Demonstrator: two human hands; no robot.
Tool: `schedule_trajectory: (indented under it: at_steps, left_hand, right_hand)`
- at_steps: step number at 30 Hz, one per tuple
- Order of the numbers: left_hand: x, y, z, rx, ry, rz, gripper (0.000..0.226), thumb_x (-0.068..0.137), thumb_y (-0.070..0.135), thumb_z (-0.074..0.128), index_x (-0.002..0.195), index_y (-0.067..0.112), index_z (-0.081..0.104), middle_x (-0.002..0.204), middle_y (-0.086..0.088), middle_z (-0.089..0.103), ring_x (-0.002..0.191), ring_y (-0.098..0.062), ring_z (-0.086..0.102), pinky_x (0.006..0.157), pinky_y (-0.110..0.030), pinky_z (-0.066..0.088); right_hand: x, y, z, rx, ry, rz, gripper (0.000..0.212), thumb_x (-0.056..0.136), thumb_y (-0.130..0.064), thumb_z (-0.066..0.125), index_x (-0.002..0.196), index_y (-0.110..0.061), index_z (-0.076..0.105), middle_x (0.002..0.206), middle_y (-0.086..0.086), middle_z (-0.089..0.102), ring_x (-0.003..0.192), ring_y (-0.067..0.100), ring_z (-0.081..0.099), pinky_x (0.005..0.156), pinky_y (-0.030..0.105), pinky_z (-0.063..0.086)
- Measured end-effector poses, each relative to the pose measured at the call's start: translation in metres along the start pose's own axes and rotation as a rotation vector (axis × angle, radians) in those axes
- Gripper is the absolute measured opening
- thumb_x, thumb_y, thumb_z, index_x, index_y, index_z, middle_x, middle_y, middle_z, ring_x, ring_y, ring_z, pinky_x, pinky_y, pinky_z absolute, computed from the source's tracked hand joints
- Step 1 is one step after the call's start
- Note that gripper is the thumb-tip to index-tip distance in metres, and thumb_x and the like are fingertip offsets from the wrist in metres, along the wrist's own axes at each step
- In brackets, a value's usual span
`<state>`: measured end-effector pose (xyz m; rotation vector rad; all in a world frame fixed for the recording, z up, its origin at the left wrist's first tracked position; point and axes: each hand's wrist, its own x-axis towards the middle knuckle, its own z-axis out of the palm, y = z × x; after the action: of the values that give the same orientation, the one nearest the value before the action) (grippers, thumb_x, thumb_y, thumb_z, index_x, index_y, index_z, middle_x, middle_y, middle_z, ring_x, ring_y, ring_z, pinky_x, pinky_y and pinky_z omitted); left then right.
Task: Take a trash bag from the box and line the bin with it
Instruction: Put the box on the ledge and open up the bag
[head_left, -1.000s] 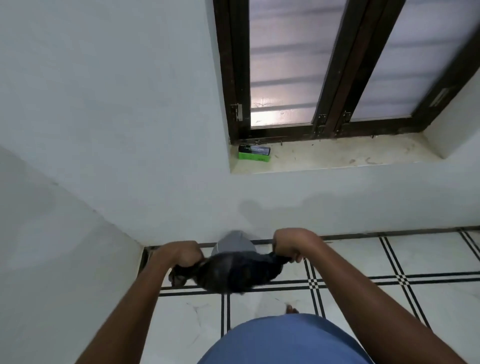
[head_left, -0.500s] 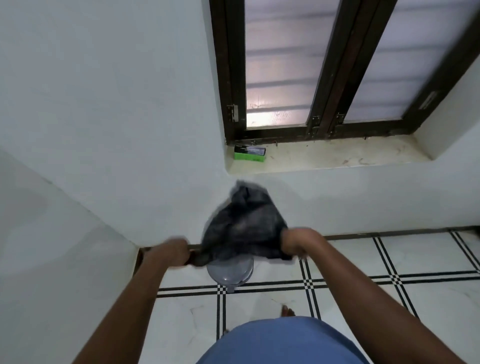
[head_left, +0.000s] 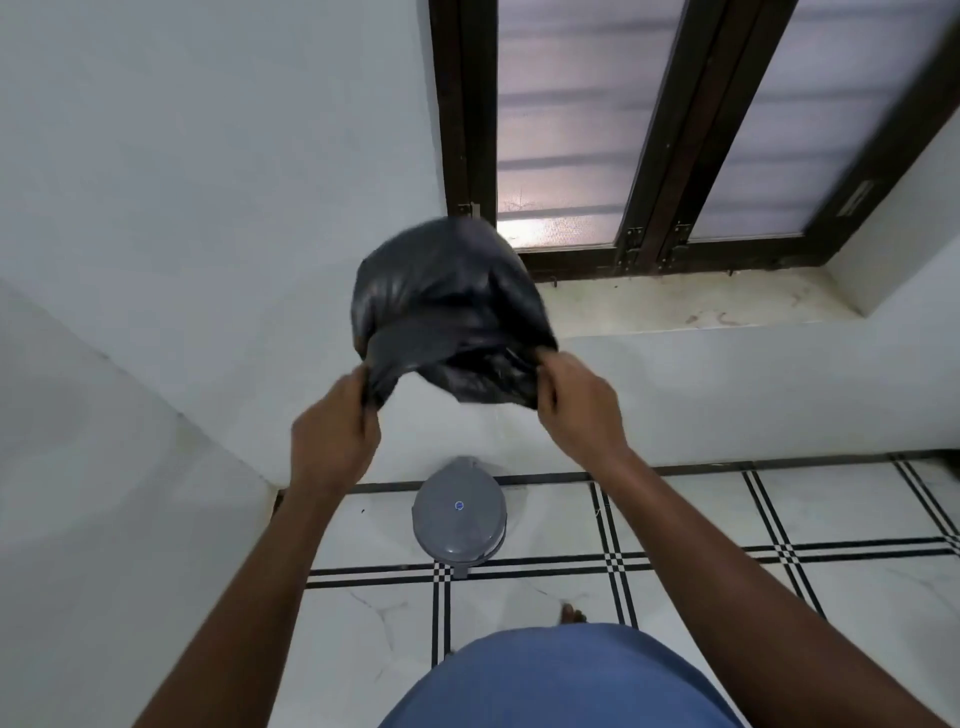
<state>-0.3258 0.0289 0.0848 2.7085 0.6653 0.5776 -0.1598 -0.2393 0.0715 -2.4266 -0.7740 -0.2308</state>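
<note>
A black trash bag (head_left: 447, 301) billows full of air at chest height in front of the window. My left hand (head_left: 332, 436) pinches the left side of its mouth and my right hand (head_left: 576, 405) pinches the right side. Below, on the floor against the wall, stands a small grey pedal bin (head_left: 460, 514) with its lid closed. The green box seen on the sill in earlier frames is hidden behind the bag.
A dark-framed window (head_left: 649, 130) with a pale stone sill (head_left: 691, 306) is ahead. White walls meet in a corner at the left. The floor (head_left: 727, 519) is white tile with black lines. A bare toe (head_left: 571, 616) shows near the bin.
Both hands have swung up from near the floor to chest height, and the bag has filled with air and ballooned upward, uncovering the bin and covering the green box.
</note>
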Motion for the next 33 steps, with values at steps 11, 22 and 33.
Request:
schedule_trajectory:
  at_steps: [11, 22, 33]
  left_hand:
    - [-0.023, -0.055, 0.029, -0.209, -0.947, -0.428, 0.034, 0.100, 0.035, 0.069, 0.070, 0.026, 0.082, 0.068, 0.006, 0.075, 0.061, -0.015, 0.067, 0.054, -0.024, 0.049]
    - [0.008, 0.001, -0.022, -0.791, -0.398, -0.598, 0.023, 0.102, 0.024, 0.069, 0.098, 0.007, 0.083, 0.086, -0.004, 0.078, 0.072, -0.011, 0.072, 0.058, -0.020, 0.054]
    - [-0.009, 0.047, -0.009, -0.901, -0.409, -0.644, 0.024, 0.101, 0.025, 0.070, 0.102, 0.004, 0.082, 0.088, -0.003, 0.078, 0.083, -0.017, 0.072, 0.059, -0.017, 0.055]
  right_hand:
    - [-0.038, 0.046, 0.022, -0.003, -0.627, 0.371, 0.018, 0.109, -0.030, 0.063, 0.107, -0.020, 0.077, 0.100, 0.006, 0.076, 0.093, 0.029, 0.070, 0.078, 0.034, 0.052]
    - [-0.035, 0.013, -0.005, 0.430, -0.165, 0.552, 0.022, 0.111, -0.042, 0.060, 0.117, -0.022, 0.068, 0.094, -0.004, 0.073, 0.083, 0.014, 0.069, 0.069, 0.035, 0.048]
    - [-0.057, 0.023, -0.036, -0.119, -0.334, 0.385, 0.099, 0.089, -0.054, 0.077, 0.168, -0.021, 0.026, 0.169, 0.019, 0.024, 0.153, 0.045, 0.036, 0.124, 0.057, 0.039]
